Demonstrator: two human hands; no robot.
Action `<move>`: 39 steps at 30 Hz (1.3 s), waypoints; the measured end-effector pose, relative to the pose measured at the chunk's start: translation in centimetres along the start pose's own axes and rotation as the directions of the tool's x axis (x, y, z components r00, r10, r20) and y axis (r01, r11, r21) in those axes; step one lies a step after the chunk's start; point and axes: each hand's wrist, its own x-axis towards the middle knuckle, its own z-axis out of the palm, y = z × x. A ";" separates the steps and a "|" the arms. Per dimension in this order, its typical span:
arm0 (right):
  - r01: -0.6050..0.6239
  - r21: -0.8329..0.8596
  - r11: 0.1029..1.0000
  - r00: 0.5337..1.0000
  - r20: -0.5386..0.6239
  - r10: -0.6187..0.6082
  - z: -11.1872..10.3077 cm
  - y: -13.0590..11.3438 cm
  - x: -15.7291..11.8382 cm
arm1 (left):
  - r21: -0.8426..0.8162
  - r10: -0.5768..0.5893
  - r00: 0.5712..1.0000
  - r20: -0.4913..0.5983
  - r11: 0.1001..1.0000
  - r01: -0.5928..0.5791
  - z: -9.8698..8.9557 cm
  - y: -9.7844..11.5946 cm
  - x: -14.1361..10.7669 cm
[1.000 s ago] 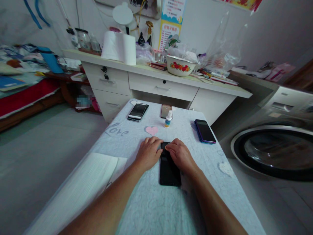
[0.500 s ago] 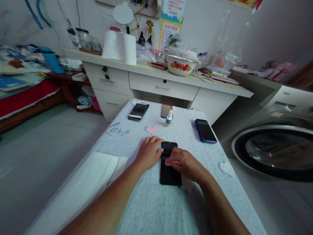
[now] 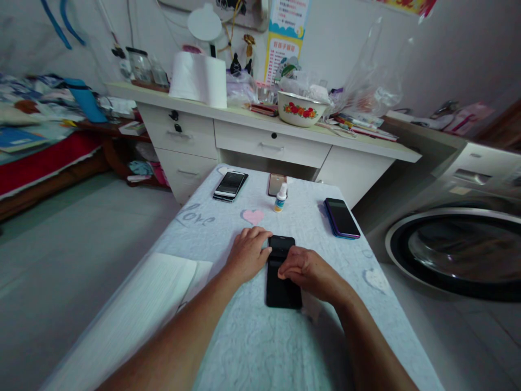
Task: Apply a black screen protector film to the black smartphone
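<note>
A black phone (image 3: 284, 293) lies flat on the cloth-covered table (image 3: 244, 347), its screen up. My left hand (image 3: 249, 252) rests at the phone's upper left edge, fingertips against its side, thumb and fingers apart. Over the middle of the screen is my right hand (image 3: 301, 267), its fingers pinched together and pointing left; whatever sits between the fingertips is too small to make out. Beyond the hands stands a small white spray bottle (image 3: 280, 198) with a blue and yellow label, in front of another phone (image 3: 277, 183).
Stacked phones lie at the table's far left (image 3: 230, 184) and right side (image 3: 342, 218). A folded white cloth (image 3: 158, 288) lies along the left edge. Behind the table is a white desk (image 3: 244, 133) bearing a flowered bowl (image 3: 301, 109); a washing machine (image 3: 459, 179) stands at right.
My right hand has shifted slightly to the right and down over the phone's screen. My left hand and the phone have stayed in place.
</note>
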 end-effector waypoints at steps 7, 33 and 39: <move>-0.091 -0.093 0.991 0.982 -0.174 0.074 0.9 1.7 0.7 | 0.000 0.002 1.000 0.007 1.000 -0.002 0.0 0.0 0.0; -0.294 -0.166 0.941 0.898 -0.386 0.212 0.7 3.6 1.3 | 0.014 -0.001 1.000 0.012 1.000 0.001 -0.1 0.1 0.0; -0.206 -0.131 0.970 0.952 -0.256 0.168 0.2 2.9 0.8 | 0.005 -0.007 1.000 0.012 1.000 0.007 -0.1 0.2 0.0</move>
